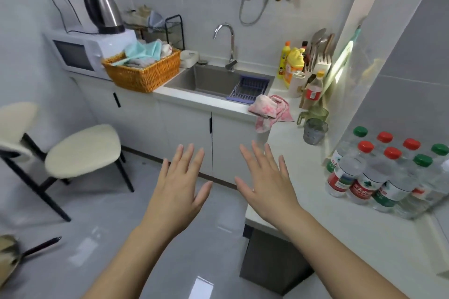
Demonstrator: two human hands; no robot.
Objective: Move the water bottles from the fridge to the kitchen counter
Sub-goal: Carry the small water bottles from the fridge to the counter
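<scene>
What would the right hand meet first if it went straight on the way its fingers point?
Probably the pink cloth draped over the counter edge; the open right hand points roughly at it, though depth is unclear.

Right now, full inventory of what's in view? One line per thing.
water bottles: seven caps, four red, three green, grouped on counter, right
counter: one, white, back and right side
sink: one, steel, set in counter
tap: one, chrome, behind sink
basket: one, orange wicker, left of sink
microwave: one, white, far left
kettle: one, steel and black, on microwave
towel: one, pink, draped over counter corner
cups: two, green and grey, on counter past towel
chair: one, cream seat, black legs, at left
left hand: one, bare, open, held out centre
right hand: one, bare, open, by counter edge
</scene>
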